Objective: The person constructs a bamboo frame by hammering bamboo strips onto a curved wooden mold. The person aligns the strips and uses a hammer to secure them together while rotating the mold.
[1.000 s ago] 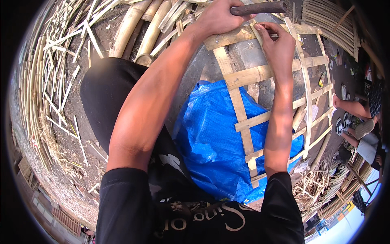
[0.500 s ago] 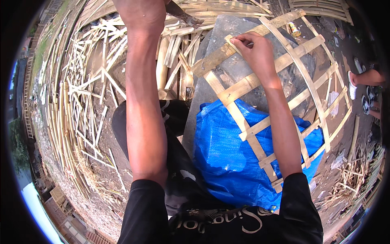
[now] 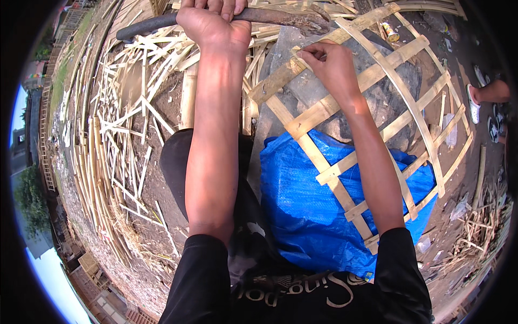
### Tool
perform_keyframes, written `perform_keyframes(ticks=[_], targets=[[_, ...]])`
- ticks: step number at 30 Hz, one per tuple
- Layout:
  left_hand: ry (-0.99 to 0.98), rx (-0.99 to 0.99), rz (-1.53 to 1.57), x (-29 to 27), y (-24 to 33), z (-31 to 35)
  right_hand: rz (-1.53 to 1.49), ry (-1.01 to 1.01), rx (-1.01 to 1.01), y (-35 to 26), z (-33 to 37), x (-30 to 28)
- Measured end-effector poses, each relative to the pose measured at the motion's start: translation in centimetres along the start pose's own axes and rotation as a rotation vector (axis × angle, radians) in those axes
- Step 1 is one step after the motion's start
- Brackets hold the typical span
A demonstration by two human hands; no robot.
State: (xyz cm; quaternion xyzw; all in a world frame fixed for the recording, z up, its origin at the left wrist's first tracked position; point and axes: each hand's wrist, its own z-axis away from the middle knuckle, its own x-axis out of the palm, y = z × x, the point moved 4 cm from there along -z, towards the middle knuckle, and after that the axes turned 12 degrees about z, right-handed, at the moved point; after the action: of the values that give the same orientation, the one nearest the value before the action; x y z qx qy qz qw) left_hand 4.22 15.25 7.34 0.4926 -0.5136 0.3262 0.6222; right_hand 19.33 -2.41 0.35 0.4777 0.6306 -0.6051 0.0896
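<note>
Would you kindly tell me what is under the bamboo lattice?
A blue sheet and a grey surface show under the bamboo lattice; what the slats and right forearm cover is hidden.

Pale bamboo lattice [image 3: 372, 76] aslant, dark tool [image 3: 270, 15] nearby

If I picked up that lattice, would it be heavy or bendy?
The lattice is probably light for its size, since wide gaps separate its strips. It might bend a little, because those strips look thin and flat.
</note>
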Motion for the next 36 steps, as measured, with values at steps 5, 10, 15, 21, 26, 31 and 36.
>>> perform_keyframes(ticks=[5, 10, 15, 21, 26, 31, 36], targets=[[0.199, -0.071, 0.17, -3.5, -0.7, -0.7, 0.004, -0.022, 0.042, 0.1, 0.2, -0.3], [0.219, -0.025, 0.15, -4.8, -0.6, -0.4, 0.014, -0.011, 0.047, 0.0, 0.2, -0.3], [0.281, -0.033, 0.094, -6.5, -0.7, -0.6, 0.142, -0.058, 0.057, -0.8, 0.1, -0.7], [0.374, 0.077, 0.097, -4.4, -1.1, 0.4, -0.001, 0.019, 0.035, 0.8, 0.2, 0.1], [0.314, 0.047, 0.056, -4.8, -1.3, 1.3, 0.076, -0.038, 0.048, 0.1, 0.0, -0.1], [0.328, 0.076, 0.078, -4.9, -0.5, 0.1, 0.045, -0.003, 0.034, 0.5, 0.0, 0.2], [0.329, 0.066, -0.002, -4.4, -0.7, 1.0, 0.102, -0.029, 0.057, 0.2, 0.1, -0.4]])
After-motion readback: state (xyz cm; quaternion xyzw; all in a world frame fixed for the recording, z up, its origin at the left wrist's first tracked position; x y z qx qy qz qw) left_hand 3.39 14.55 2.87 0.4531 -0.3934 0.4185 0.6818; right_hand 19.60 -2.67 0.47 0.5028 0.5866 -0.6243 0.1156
